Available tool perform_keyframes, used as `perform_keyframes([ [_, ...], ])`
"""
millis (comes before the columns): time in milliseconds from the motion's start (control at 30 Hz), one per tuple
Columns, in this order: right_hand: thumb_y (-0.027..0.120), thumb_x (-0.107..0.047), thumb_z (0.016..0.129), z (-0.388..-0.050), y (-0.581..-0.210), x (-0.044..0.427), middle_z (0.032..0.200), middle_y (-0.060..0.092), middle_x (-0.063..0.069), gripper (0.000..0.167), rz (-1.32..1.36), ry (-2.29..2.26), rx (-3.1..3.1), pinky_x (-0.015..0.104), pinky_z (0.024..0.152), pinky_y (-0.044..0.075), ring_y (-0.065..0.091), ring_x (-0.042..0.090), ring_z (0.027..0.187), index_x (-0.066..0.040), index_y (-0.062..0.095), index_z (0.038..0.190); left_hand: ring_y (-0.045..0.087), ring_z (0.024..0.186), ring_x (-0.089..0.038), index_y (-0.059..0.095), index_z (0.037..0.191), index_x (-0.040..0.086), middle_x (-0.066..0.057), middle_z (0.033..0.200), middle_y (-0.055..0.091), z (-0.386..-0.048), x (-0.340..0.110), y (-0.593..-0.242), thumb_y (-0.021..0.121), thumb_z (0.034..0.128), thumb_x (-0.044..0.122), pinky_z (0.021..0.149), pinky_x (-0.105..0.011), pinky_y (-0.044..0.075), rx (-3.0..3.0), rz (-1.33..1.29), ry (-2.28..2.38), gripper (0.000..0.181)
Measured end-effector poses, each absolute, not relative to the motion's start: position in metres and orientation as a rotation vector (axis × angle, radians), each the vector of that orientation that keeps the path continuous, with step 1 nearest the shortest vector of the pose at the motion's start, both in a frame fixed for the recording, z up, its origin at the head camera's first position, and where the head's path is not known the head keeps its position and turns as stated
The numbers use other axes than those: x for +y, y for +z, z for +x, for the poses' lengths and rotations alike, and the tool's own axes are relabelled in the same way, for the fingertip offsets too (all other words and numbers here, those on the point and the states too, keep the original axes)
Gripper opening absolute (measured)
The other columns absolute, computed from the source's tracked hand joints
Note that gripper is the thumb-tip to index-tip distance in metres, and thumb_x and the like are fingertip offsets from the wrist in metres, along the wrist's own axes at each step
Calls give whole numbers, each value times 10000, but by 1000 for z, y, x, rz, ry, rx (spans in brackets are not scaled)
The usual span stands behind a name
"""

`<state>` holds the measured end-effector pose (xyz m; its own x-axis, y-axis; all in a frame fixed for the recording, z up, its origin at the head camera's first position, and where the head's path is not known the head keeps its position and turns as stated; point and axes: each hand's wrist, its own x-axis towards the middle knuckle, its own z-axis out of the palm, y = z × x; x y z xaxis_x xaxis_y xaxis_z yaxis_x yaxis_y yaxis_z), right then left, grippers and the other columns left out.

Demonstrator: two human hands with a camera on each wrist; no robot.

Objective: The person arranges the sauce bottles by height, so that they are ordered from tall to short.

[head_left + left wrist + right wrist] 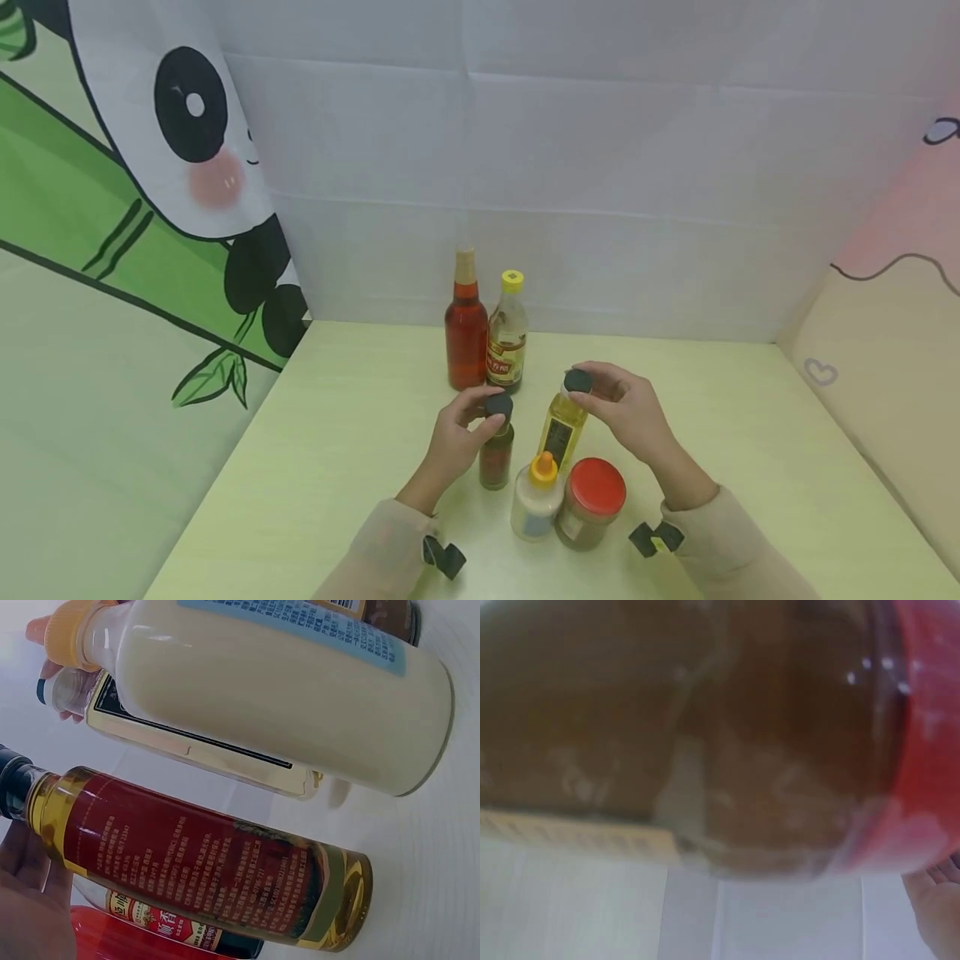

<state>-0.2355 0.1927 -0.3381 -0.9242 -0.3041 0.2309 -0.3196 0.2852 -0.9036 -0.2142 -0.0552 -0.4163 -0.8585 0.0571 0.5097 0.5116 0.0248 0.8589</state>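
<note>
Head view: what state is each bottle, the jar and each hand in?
red-labelled bottle: capped, upright
oil bottle: capped; tilt unclear
squeeze bottle: nozzle top on, upright; whether its tip is sealed, unclear
red-lidded jar: closed, upright
red bottle: upright
yellow-capped bottle: capped, upright
left hand: gripping the red-labelled bottle's top
right hand: gripping the oil bottle's top

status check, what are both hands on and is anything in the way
Left fingers gripping red-labelled, dark-capped bottle near its top. Right fingers likewise on yellow bottle. Orange-capped bottle and red-lidded jar crowd yellow bottle's near side.
</note>
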Motion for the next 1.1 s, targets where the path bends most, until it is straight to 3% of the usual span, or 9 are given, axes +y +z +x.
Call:
perform_keyframes([
  [1100,734,-184,894,-300,-332,167,1229,620,199,468,446,1680,-2545,432,922,502,602,323,1123,8,587,1295,628,926,-169,616,1166,-46,-199,1086,627,-212,-61,-416,642,872,-35,858,-432,530,-1945,-614,-1902,295],
])
